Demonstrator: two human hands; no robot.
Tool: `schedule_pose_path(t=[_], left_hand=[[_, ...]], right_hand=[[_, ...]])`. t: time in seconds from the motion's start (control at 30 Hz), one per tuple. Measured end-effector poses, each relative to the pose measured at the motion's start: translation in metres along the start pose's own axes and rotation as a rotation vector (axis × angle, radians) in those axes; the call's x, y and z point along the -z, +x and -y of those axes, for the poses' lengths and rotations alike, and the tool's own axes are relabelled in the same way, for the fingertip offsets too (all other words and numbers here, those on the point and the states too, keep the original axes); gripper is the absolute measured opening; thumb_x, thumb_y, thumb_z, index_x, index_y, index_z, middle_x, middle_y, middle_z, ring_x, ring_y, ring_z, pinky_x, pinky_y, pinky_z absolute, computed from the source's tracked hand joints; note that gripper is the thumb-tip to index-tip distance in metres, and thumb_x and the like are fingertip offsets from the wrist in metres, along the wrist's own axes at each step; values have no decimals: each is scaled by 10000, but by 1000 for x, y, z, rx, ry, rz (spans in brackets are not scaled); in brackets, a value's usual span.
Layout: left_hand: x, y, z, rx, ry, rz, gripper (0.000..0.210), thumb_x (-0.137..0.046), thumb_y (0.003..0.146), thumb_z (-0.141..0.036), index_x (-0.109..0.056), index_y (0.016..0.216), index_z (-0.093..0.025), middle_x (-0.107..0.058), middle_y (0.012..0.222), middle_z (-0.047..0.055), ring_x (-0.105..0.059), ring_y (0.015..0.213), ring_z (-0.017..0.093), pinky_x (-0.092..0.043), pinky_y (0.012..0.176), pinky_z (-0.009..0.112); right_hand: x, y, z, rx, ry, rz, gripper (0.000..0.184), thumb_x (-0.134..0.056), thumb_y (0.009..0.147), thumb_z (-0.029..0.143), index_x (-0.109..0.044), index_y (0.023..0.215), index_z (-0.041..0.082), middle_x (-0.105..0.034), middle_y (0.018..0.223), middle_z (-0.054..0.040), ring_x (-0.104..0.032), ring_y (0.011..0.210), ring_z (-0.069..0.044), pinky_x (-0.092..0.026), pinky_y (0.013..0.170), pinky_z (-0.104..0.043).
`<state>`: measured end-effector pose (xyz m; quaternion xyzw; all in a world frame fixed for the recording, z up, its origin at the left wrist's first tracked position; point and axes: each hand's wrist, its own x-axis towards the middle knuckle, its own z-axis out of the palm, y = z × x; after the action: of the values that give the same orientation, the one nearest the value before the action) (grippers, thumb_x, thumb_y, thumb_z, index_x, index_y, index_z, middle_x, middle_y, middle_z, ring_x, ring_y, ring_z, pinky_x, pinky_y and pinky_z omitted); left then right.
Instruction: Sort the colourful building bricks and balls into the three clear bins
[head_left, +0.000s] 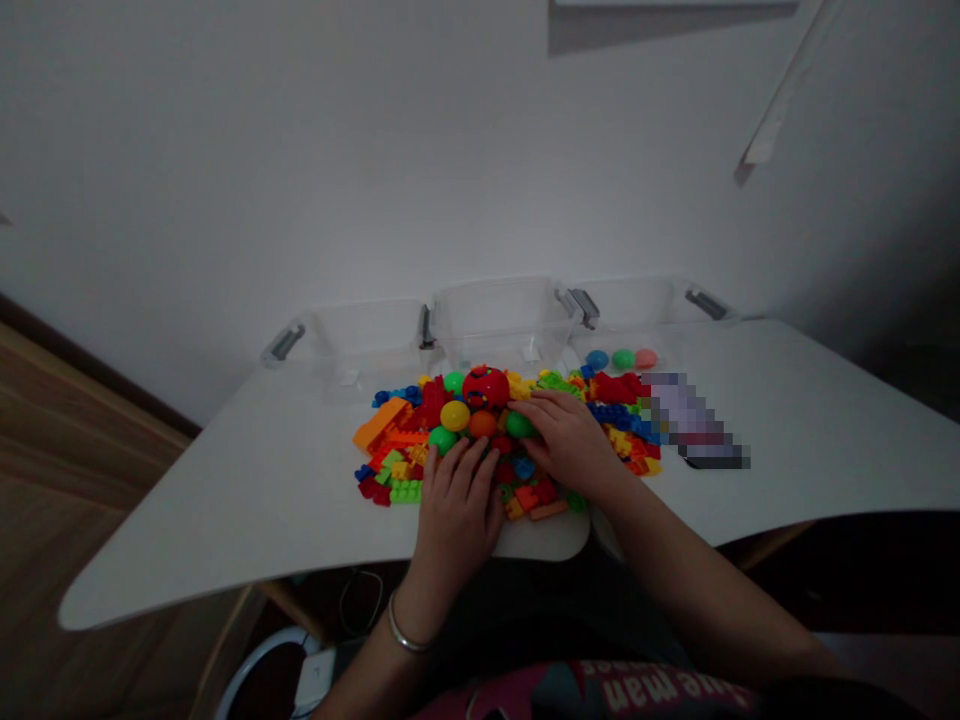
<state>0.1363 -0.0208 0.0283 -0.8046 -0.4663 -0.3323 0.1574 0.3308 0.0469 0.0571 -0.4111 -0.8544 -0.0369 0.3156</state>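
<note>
A heap of colourful plastic building blocks point(405, 490) lies at the middle of the white table, with several small balls on top. My right hand point(568, 435) has its fingers and thumb on either side of a green ball point(519, 425). My left hand point(461, 495) rests over the front of the heap with fingers spread, holding nothing visible. Near its fingertips are another green ball point(442, 440), an orange ball point(482, 424) and a yellow ball point(454, 416). Behind these sits a larger red ball point(486, 387) with dark markings. Blocks beneath both hands are partly hidden.
Along the wall stand three clear plastic bins: left point(367, 325), middle point(499, 300) and right point(637, 300). A blue ball point(597, 359), a green one and a pink one show at the right bin. A pixelated phone-like object point(697, 425) lies right of the heap.
</note>
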Motion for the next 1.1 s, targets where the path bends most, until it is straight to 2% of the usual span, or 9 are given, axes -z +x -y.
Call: schedule_pose_path(t=[0.17,0.27,0.4,0.57,0.67,0.73,0.93,1.0,1.1], left_hand=[[1,0,0,-4,6,4,390,-522,889,-167,-580,1274,-142,-641,1309,119,-528,1225,303,-316,1118,598],[2,-1,1,0,-1,13,403,-526,891,-170,-573,1291,-148,-638,1321,107,-527,1228,301,-307,1123,594],[2,-1,1,11,-11,15,410,-534,890,-173,-575,1297,-157,-638,1325,98,-529,1230,300,-300,1129,587],[2,-2,2,11,-12,10,407,-529,893,-174,-577,1296,-160,-637,1325,102,-534,1228,294,-298,1134,586],[3,-3,3,14,-14,7,403,-525,894,-179,-580,1293,-166,-637,1326,100,-536,1229,294,-299,1135,585],[3,-4,4,18,-17,9,402,-520,898,-184,-580,1295,-168,-636,1327,98,-536,1230,295,-300,1135,584],[3,-4,3,21,-20,15,402,-513,901,-181,-583,1297,-170,-638,1324,103,-537,1230,292,-305,1131,589],[3,-4,2,18,-17,19,403,-515,898,-179,-585,1295,-168,-637,1324,108,-537,1229,294,-310,1126,591],[3,-4,2,11,-11,15,406,-514,896,-177,-583,1296,-167,-635,1325,112,-539,1229,295,-312,1125,591]], right_hand=[[13,2,-2,-12,128,-95,363,-607,839,178,-622,1202,194,-700,1169,-95,-629,1092,-249,-499,986,-444],[30,6,-14,-87,190,-250,349,-625,840,245,-621,1188,216,-706,1139,-91,-657,1040,-247,-541,915,-434],[51,13,-46,-283,198,-486,404,-645,818,309,-602,1215,256,-690,1153,-73,-675,891,-219,-571,803,-413],[62,30,-99,-418,202,-719,552,-579,825,304,-469,1362,245,-635,1242,-104,-656,897,-193,-566,773,-392],[62,42,-126,-501,95,-683,550,-555,814,294,-494,1351,193,-626,1269,-138,-659,914,-211,-553,742,-382],[60,48,-138,-556,5,-597,514,-541,815,282,-544,1316,165,-630,1274,-154,-662,944,-230,-537,764,-382],[50,51,-150,-649,-373,-88,403,-396,921,289,-736,1119,198,-750,965,-138,-661,959,-300,-428,871,-437],[48,48,-149,-620,-470,-30,448,-341,936,267,-767,1054,197,-753,955,-149,-651,968,-310,-399,860,-430],[47,46,-147,-591,-530,-22,474,-316,943,266,-771,1040,173,-754,970,-156,-648,943,-301,-382,819,-399]])
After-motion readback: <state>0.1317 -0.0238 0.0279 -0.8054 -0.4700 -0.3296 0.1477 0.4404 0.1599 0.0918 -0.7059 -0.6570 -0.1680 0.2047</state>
